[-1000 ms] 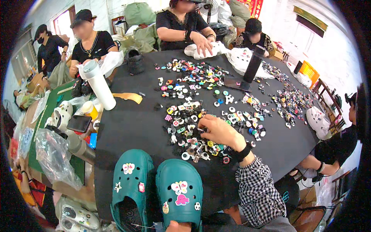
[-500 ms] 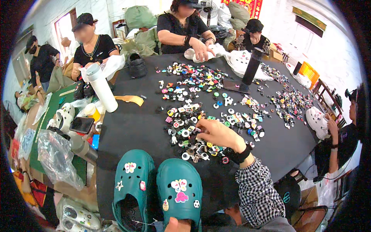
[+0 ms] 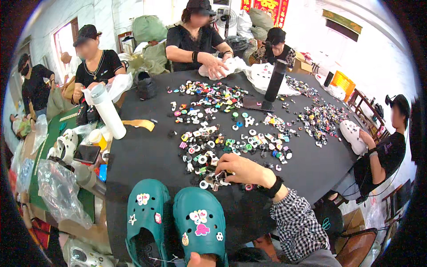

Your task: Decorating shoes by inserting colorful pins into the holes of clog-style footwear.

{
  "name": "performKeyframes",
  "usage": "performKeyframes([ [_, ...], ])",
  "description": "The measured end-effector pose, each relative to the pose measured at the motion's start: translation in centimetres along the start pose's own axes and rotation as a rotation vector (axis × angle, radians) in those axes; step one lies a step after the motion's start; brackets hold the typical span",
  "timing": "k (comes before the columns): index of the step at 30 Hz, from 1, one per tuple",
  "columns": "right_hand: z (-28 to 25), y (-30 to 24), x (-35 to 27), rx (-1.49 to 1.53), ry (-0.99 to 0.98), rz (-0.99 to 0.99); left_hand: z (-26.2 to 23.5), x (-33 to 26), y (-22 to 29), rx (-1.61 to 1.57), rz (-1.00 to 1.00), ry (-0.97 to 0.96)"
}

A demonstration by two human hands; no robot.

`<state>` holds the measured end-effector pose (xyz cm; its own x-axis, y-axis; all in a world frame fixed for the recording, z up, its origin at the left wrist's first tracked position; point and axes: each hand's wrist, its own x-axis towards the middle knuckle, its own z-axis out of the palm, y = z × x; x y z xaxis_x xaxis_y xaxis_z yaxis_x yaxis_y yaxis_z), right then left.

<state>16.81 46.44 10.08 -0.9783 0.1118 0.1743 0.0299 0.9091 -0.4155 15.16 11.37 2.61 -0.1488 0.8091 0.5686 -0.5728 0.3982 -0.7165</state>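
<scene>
The green clog [image 3: 199, 240] with the pink charm sits at the table's near edge, toe pointing away; it looks light and springy, smooth but not fragile, so the rim of the foot opening seems the best hold. The left hand [image 3: 201, 260] is there, thumb at that rim, other fingers hidden; I cannot tell how firmly they grip. Its matching clog [image 3: 161, 222] lies just beside it, to the left. Farther on, the right hand [image 3: 244, 171] bends its fingers down into the loose charms [image 3: 209, 133], small, probably light pieces best pinched by their edges; whether one is pinched I cannot tell.
</scene>
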Motion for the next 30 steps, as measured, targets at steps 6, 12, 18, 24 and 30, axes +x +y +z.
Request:
performKeyframes([
  [6,-0.8,2.4,0.5,0.033,0.109,0.097,0.1,1.5,0.4,0.108,-0.076,-0.02],
  [12,0.2,2.4,0.2,-0.048,0.218,0.22,1.0,3.8,-0.6,0.209,-0.151,-0.081],
  [18,0.0,0.9,-1.6,-0.006,0.178,0.104,1.4,5.6,-3.6,0.176,0.021,-0.041],
  [24,1.1,4.2,-0.5,-0.02,0.161,0.209,0.0,1.7,1.5,0.783,0.179,0.279],
  [30,0.8,3.3,0.3,0.017,0.225,0.169,0.5,1.2,0.2,1.163,0.504,0.594],
])
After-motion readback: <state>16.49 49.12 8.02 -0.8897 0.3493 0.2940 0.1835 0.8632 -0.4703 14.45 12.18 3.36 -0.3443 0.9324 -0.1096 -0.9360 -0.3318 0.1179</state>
